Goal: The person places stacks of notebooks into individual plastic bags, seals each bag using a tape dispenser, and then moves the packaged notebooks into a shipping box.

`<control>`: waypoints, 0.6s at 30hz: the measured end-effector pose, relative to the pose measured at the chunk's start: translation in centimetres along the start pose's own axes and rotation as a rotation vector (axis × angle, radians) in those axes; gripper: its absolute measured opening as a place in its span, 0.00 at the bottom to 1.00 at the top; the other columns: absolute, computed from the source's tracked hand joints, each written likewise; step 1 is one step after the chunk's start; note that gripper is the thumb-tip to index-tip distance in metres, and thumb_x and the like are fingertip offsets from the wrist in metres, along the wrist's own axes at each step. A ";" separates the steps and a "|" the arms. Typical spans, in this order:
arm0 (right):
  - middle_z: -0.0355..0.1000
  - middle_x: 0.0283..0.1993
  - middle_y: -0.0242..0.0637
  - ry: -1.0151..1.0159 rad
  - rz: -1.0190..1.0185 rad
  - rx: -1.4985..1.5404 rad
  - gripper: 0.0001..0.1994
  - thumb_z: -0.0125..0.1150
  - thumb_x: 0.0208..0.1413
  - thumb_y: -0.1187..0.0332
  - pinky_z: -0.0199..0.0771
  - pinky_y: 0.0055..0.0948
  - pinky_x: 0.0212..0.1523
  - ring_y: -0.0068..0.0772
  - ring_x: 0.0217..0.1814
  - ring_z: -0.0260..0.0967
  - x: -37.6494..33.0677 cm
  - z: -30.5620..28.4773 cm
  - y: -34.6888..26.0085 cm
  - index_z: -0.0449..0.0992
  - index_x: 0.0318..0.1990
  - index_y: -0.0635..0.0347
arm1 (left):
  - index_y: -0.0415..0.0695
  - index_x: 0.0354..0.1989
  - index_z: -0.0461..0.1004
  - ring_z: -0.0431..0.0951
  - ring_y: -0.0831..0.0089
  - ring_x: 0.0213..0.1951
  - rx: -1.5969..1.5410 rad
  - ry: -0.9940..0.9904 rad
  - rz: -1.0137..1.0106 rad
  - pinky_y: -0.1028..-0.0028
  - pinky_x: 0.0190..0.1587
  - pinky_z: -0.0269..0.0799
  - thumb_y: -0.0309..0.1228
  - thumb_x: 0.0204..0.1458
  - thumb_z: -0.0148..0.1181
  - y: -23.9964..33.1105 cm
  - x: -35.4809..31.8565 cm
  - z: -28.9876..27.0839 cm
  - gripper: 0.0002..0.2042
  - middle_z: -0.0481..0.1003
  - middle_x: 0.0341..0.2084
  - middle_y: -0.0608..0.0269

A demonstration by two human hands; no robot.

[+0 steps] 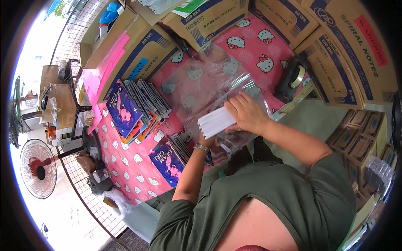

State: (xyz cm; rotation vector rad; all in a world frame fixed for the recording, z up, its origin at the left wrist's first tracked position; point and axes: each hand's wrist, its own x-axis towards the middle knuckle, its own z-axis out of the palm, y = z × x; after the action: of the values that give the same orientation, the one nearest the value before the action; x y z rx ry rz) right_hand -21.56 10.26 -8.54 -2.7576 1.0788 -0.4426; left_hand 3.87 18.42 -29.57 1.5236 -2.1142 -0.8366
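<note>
Your right hand lies curled over the white stack of notebooks, gripping it; your left hand sits beneath, mostly hidden — its grip can't be told. The clear plastic bag spreads just beyond your fingers on the desk — thin film could snag a corner and tear, I judge.

Tape dispenser at 2 o'clock on pink patterned cloth; cardboard cartons behind; standing fan at 8 o'clock.
</note>
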 end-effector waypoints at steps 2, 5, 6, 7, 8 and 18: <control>0.70 0.44 0.48 -0.065 0.156 0.106 0.39 0.62 0.39 0.37 0.64 0.42 0.56 0.47 0.48 0.67 0.6 -0.7 1.7 0.70 0.47 0.66 | 0.42 0.48 0.75 0.75 0.58 0.50 -0.229 -0.124 -0.175 0.65 0.54 0.70 0.30 0.42 0.69 4.7 2.0 -5.5 0.21 0.76 0.48 0.54; 0.73 0.40 0.54 -0.031 0.446 0.291 0.39 0.56 0.44 0.33 0.68 0.44 0.51 0.52 0.46 0.71 1.3 0.8 4.3 0.72 0.44 0.68 | 0.38 0.58 0.66 0.74 0.63 0.50 -0.692 -0.148 -0.242 0.67 0.54 0.69 0.31 0.42 0.72 5.3 4.7 -12.1 0.33 0.76 0.46 0.55; 0.74 0.41 0.55 -0.108 0.626 0.416 0.40 0.54 0.46 0.31 0.69 0.46 0.50 0.54 0.46 0.71 1.6 1.3 4.8 0.72 0.43 0.69 | 0.37 0.59 0.65 0.74 0.62 0.50 -0.720 -0.229 -0.328 0.67 0.54 0.68 0.32 0.42 0.72 4.5 5.9 -14.4 0.33 0.75 0.47 0.55; 0.74 0.42 0.56 -0.184 0.807 0.537 0.41 0.52 0.47 0.29 0.69 0.47 0.49 0.55 0.47 0.72 1.8 2.0 5.3 0.73 0.43 0.69 | 0.36 0.60 0.65 0.74 0.61 0.50 -0.745 -0.312 -0.410 0.67 0.55 0.68 0.33 0.43 0.71 3.7 7.3 -15.9 0.34 0.75 0.48 0.55; 0.74 0.43 0.58 -0.184 0.899 0.590 0.45 0.45 0.48 0.26 0.70 0.49 0.49 0.55 0.50 0.72 1.4 4.7 6.0 0.74 0.45 0.69 | 0.36 0.59 0.65 0.74 0.62 0.49 -0.672 -0.281 -0.504 0.67 0.54 0.68 0.34 0.44 0.71 3.5 9.1 -16.5 0.33 0.75 0.48 0.55; 0.72 0.45 0.64 -0.294 1.146 0.686 0.46 0.39 0.51 0.27 0.68 0.44 0.52 0.59 0.51 0.70 2.1 14.2 8.1 0.76 0.45 0.70 | 0.33 0.53 0.69 0.73 0.55 0.49 -0.196 0.370 -0.574 0.64 0.51 0.68 0.36 0.47 0.64 2.2 7.4 -12.1 0.27 0.73 0.46 0.44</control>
State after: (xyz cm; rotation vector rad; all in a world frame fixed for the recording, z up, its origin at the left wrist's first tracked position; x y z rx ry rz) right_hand -20.68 3.36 -23.46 -1.2674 1.7317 -0.1577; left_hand 7.53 9.11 -19.30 2.0206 -1.3084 -0.8286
